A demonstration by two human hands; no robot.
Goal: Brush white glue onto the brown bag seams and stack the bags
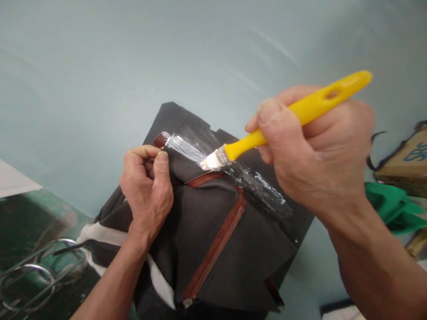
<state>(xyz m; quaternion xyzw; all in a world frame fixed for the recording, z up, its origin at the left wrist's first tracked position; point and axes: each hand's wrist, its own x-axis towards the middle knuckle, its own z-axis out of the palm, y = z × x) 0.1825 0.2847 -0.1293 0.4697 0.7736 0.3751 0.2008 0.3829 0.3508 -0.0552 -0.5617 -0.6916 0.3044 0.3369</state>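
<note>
My right hand (320, 142) is closed around the yellow handle of a paintbrush (247, 144). White paste coats its bristles, which touch the upper edge of a dark grey fabric piece (216, 213) with reddish-brown trim strips. A streak of white paste (187, 149) runs along that edge from the bristles toward the left. My left hand (147, 186) pinches the fabric's upper left corner between thumb and fingers. Beneath the fabric lies a dark board (176, 113), smeared with white paste to the right of the brush.
A pale grey-blue tabletop (100, 66) spreads behind the board. At the right stand a cardboard box (403, 166) and some green cloth (393, 206). A metal wire frame (33, 275) is at the lower left, below the table edge, near a white sheet (15, 180).
</note>
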